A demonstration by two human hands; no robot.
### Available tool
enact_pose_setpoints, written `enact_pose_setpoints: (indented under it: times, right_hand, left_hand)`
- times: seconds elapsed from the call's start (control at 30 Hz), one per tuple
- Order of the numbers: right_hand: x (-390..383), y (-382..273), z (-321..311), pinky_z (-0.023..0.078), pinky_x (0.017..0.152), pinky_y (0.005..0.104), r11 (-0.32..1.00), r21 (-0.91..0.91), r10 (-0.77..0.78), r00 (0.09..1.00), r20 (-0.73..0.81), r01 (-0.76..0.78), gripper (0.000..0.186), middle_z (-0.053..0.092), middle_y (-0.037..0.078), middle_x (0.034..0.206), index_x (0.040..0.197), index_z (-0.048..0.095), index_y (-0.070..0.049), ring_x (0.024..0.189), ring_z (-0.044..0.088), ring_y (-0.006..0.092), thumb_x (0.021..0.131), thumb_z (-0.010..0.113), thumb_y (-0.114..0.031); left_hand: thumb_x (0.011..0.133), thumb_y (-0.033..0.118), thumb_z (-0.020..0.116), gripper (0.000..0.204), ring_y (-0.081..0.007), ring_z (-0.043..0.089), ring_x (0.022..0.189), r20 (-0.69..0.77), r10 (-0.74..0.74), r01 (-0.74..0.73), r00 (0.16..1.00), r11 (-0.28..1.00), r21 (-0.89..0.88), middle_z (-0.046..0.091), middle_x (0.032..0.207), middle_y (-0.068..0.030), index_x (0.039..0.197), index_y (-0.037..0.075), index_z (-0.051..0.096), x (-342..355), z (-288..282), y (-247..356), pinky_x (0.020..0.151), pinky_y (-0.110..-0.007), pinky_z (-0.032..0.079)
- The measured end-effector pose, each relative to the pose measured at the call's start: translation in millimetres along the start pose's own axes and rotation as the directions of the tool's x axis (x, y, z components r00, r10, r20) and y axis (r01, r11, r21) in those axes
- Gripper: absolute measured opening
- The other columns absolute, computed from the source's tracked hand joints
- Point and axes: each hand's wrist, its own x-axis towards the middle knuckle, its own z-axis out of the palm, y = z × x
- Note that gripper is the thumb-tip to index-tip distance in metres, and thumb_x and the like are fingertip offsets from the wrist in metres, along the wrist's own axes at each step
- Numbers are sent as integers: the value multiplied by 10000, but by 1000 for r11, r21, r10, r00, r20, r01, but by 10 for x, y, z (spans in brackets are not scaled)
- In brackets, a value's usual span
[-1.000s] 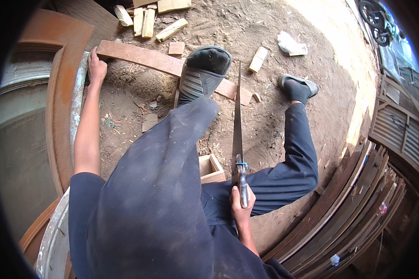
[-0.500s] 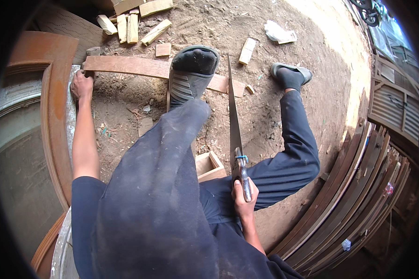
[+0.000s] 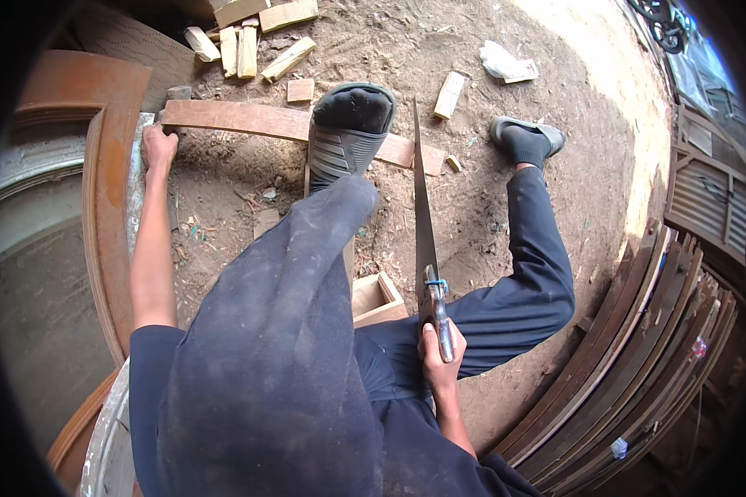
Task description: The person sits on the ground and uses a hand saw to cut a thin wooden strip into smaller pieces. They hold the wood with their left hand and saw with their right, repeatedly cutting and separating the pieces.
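Observation:
A reddish-brown wooden board (image 3: 240,118) lies crosswise in front of me, pinned under my sandalled foot (image 3: 348,124). At the board's left end, my left hand (image 3: 159,147) is closed on it, with the fingertips partly hidden. My right hand (image 3: 442,354) grips the handle of a handsaw (image 3: 423,215), which has blue string tied round it. The saw's long blade points away from me and crosses the board close to its right end. Just right of the blade, a small wood offcut (image 3: 454,163) lies on the dirt.
A brown wooden door frame (image 3: 95,190) stands along the left. Several wood blocks (image 3: 247,51) lie at the far left, and another block (image 3: 449,95) lies beyond the saw. A wooden box (image 3: 379,298) sits below my raised leg. Stacked planks (image 3: 597,348) fill the lower right.
The whole view has shifted slightly, so everything sits a little farther right. The saw and right hand have drawn very slightly toward me; the left hand stays at the board's end.

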Motion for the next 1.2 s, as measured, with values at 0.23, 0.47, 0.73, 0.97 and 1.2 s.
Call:
enact_pose_setpoints:
  times: [0.23, 0.47, 0.73, 0.97, 1.2]
  right_hand:
    - [25, 34, -129, 342, 458, 253, 1000, -11, -11, 1000, -1, 11, 196, 476, -4, 552, 691, 497, -22, 497, 421, 57, 868, 581, -33]
    - [267, -174, -442, 318, 420, 214, 995, 94, 35, 997, -69, -28, 182, 481, -28, 546, 716, 522, -46, 456, 422, 37, 876, 591, -100]
    - [357, -245, -600, 329, 383, 212, 990, 137, 48, 996, -71, -38, 182, 486, -12, 527, 720, 525, -41, 415, 427, 47, 873, 602, -103]
    - [447, -253, -814, 313, 383, 201, 990, 140, 32, 991, -130, -13, 172, 452, -28, 537, 734, 511, -37, 420, 404, 39, 877, 588, -92]
    - [432, -214, -735, 315, 384, 209, 994, 107, 38, 993, -114, -25, 182, 458, -25, 540, 731, 501, -40, 425, 411, 44, 886, 570, -103]
  left_hand:
    - [724, 240, 613, 442, -392, 527, 1165, 164, -10, 35, 986, 989, -147, 529, 1259, -284, 1074, -28, 647, 96, -53, 154, 999, -412, 423]
    - [764, 247, 649, 460, -355, 560, 1154, 28, 35, -25, 999, 951, -310, 576, 1216, -264, 1113, -51, 611, 136, 339, -352, 990, -387, 429]
    - [732, 192, 698, 752, -396, 532, 1146, 86, -4, 20, 996, 984, -179, 552, 1224, -291, 1366, -6, 347, -23, 200, -108, 996, -410, 409]
    - [739, 132, 676, 781, -439, 474, 1158, 133, -109, 98, 985, 991, 88, 500, 1260, -263, 1413, 32, 293, -313, -72, 382, 1019, -467, 358]
    - [861, 294, 650, 424, -386, 613, 1000, 8, -82, 76, 997, 885, -459, 651, 1034, -246, 1182, 22, 594, -696, 20, 17, 864, -413, 463]
